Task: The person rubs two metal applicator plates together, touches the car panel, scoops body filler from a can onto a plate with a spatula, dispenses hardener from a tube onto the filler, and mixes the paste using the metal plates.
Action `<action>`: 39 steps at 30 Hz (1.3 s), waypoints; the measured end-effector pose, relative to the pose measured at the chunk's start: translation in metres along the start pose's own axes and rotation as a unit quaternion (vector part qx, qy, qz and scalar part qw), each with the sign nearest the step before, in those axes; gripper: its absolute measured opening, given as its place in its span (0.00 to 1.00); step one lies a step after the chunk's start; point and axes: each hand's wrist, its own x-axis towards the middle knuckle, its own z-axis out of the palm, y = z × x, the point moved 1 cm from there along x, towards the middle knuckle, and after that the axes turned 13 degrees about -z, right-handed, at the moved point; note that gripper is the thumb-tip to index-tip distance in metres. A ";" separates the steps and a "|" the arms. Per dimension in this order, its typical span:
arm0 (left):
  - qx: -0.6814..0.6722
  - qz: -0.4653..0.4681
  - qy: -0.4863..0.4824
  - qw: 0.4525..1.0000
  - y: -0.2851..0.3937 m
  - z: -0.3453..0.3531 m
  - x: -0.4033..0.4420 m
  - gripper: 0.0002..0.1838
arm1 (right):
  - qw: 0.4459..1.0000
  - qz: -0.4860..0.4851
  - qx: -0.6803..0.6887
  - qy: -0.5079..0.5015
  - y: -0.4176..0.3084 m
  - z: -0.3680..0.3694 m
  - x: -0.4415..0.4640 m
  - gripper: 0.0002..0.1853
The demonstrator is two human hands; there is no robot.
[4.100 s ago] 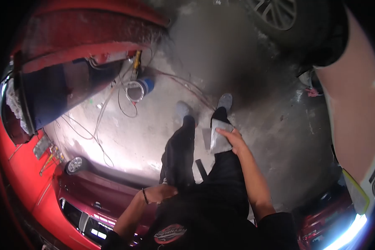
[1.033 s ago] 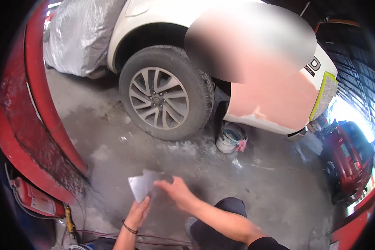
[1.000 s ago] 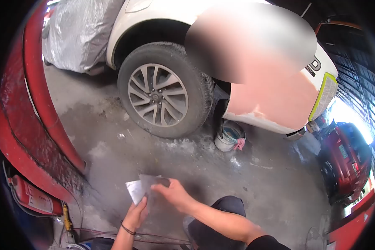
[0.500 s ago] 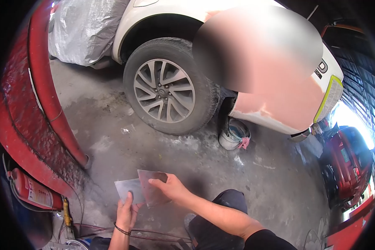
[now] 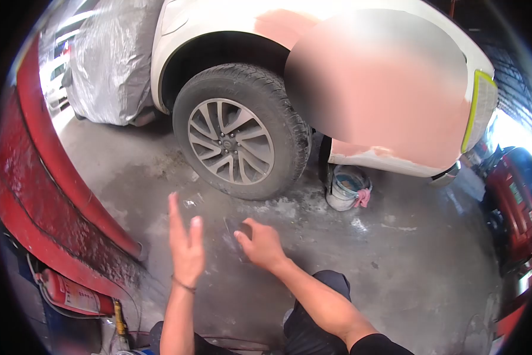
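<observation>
My left hand (image 5: 186,248) is raised with its fingers apart, and nothing shows in it. To its right, my right hand (image 5: 262,242) is closed on a thin, dark sheet of sandpaper (image 5: 233,234), which is turned nearly edge-on and blurred. Whether it is one sheet or two together, I cannot tell. Both hands are above the concrete floor, short of the wheel (image 5: 230,142). Beyond them stands a white vehicle with a pinkish sanded patch (image 5: 408,127) on its rear panel; part of that panel is blurred out.
A bucket (image 5: 342,198) with a pink cloth (image 5: 362,197) on its rim stands under the bumper. At left are a red metal post (image 5: 71,171) and a fire extinguisher (image 5: 76,293). A red car (image 5: 514,207) is at right. Silver sheeting (image 5: 109,65) covers the vehicle's side.
The grey sheet has left my left hand, which has opened and lifted away. My right hand has moved slightly up and right, its sheet turning edge-on. The view has shifted a little.
</observation>
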 end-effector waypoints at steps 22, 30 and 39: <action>0.106 0.216 0.163 0.957 0.236 0.436 0.277 0.52 | 0.988 -0.055 0.089 -0.112 0.145 -0.023 0.048 0.14; 0.221 0.262 0.103 0.934 0.187 0.484 0.177 0.54 | 0.947 -0.037 0.318 -0.030 0.182 0.019 0.023 0.32; 0.114 0.242 -0.157 0.951 0.104 0.353 0.094 0.25 | 0.988 0.011 0.141 -0.059 0.149 0.034 0.062 0.30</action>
